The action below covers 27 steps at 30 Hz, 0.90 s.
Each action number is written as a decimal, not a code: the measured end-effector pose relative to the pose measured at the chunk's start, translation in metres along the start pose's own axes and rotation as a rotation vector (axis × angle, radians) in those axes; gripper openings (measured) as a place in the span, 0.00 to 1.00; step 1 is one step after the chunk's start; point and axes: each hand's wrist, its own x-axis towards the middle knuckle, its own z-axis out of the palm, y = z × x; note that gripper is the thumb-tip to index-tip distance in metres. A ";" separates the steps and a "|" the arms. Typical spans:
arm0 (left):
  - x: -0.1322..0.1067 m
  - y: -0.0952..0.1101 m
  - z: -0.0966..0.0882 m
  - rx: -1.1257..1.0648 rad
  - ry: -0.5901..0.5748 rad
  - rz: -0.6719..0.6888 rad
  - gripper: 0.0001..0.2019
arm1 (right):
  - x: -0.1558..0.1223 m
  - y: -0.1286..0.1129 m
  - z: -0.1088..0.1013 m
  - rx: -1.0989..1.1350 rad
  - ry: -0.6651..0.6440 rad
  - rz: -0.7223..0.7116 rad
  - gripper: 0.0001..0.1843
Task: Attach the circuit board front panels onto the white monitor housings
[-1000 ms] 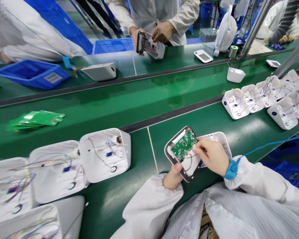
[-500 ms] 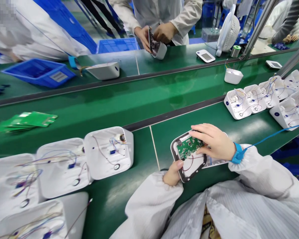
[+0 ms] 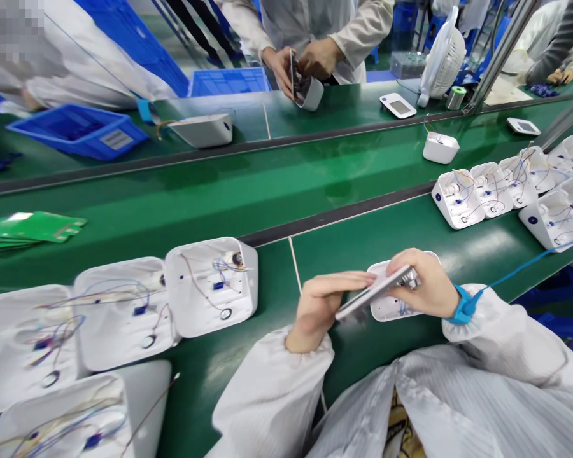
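Note:
Both my hands hold a thin front cover panel (image 3: pixel 373 291), seen edge-on and tilted over a white open housing (image 3: pixel 392 306) on the green bench. My left hand (image 3: pixel 321 305) grips the panel's near left end, fingers stretched along it. My right hand (image 3: pixel 423 282) is closed round the far right end. A blue wrist strap (image 3: pixel 463 305) with a blue cord sits on my right wrist.
Several open white housings with wires (image 3: pixel 210 285) lie at the left, and more (image 3: pixel 494 191) stand at the right. Green circuit boards (image 3: pixel 31 228) rest on the conveyor belt (image 3: pixel 267 191). A person across the belt (image 3: pixel 310 60) handles a housing near a blue bin (image 3: pixel 76 130).
The panel, earlier face-up showing its green circuit board, has been turned over edge-on above the white housing. My left hand moved up along its near edge.

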 end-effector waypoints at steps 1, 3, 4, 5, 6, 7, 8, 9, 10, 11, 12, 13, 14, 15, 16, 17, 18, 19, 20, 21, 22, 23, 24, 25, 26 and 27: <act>0.003 0.005 0.000 0.056 0.054 0.122 0.40 | -0.002 0.000 0.000 0.022 0.019 -0.073 0.05; 0.007 0.010 0.001 0.193 0.160 0.272 0.38 | -0.005 0.001 0.001 0.019 0.030 -0.198 0.03; 0.008 0.011 0.002 0.275 0.198 0.264 0.37 | -0.005 0.001 0.002 -0.005 0.025 -0.237 0.05; 0.009 0.011 0.003 0.358 0.203 0.221 0.36 | -0.005 0.002 0.003 -0.041 0.020 -0.266 0.07; 0.009 0.011 0.004 0.431 0.186 0.165 0.36 | -0.004 0.001 0.004 -0.079 0.011 -0.300 0.08; 0.009 0.010 0.004 0.497 0.154 0.108 0.35 | -0.004 0.000 0.006 -0.121 -0.005 -0.334 0.09; 0.009 0.011 0.004 0.558 0.116 0.054 0.34 | -0.003 -0.001 0.008 -0.167 -0.021 -0.368 0.10; 0.009 0.012 0.004 0.621 0.075 -0.002 0.33 | -0.002 -0.003 0.010 -0.224 -0.036 -0.397 0.11; 0.009 0.014 0.003 0.692 0.038 -0.060 0.32 | -0.001 -0.005 0.013 -0.289 -0.047 -0.415 0.12; 0.008 0.017 0.001 0.772 0.003 -0.116 0.32 | -0.001 -0.006 0.016 -0.355 -0.055 -0.423 0.14; 0.008 0.020 -0.001 0.853 -0.031 -0.161 0.33 | -0.001 -0.008 0.020 -0.415 -0.056 -0.427 0.15; 0.006 0.024 -0.003 0.926 -0.061 -0.193 0.34 | -0.001 -0.009 0.024 -0.463 -0.054 -0.429 0.15; 0.005 0.027 -0.005 0.982 -0.091 -0.209 0.35 | -0.001 -0.010 0.028 -0.494 -0.051 -0.433 0.15; 0.004 0.030 -0.007 1.016 -0.129 -0.213 0.36 | -0.001 -0.010 0.033 -0.512 -0.052 -0.437 0.15; 0.002 0.032 -0.008 1.029 -0.175 -0.214 0.38 | -0.001 -0.010 0.037 -0.520 -0.059 -0.441 0.14; 0.000 0.034 -0.009 1.031 -0.223 -0.223 0.40 | -0.002 -0.009 0.041 -0.523 -0.077 -0.447 0.14; -0.002 0.035 -0.008 1.034 -0.271 -0.245 0.43 | -0.002 -0.009 0.045 -0.523 -0.110 -0.452 0.14; -0.004 0.035 -0.007 1.048 -0.312 -0.273 0.49 | -0.003 -0.008 0.049 -0.525 -0.155 -0.451 0.14; -0.006 0.034 -0.004 1.077 -0.342 -0.302 0.54 | -0.003 -0.007 0.051 -0.531 -0.209 -0.441 0.14; -0.008 0.033 0.000 1.117 -0.355 -0.323 0.59 | -0.003 -0.007 0.052 -0.540 -0.273 -0.420 0.14; -0.011 0.031 0.004 1.162 -0.354 -0.331 0.62 | -0.003 -0.007 0.052 -0.543 -0.340 -0.391 0.12; -0.013 0.028 0.008 1.207 -0.346 -0.320 0.63 | -0.002 -0.008 0.049 -0.537 -0.406 -0.356 0.10; -0.015 0.025 0.012 1.249 -0.333 -0.297 0.63 | -0.002 -0.008 0.045 -0.518 -0.468 -0.320 0.07; -0.017 0.021 0.016 1.287 -0.312 -0.269 0.62 | -0.001 -0.008 0.038 -0.487 -0.523 -0.286 0.04; -0.018 0.018 0.020 1.320 -0.283 -0.242 0.59 | 0.000 -0.007 0.029 -0.445 -0.566 -0.258 0.07; -0.018 0.015 0.023 1.348 -0.248 -0.214 0.57 | 0.002 -0.005 0.019 -0.401 -0.592 -0.234 0.11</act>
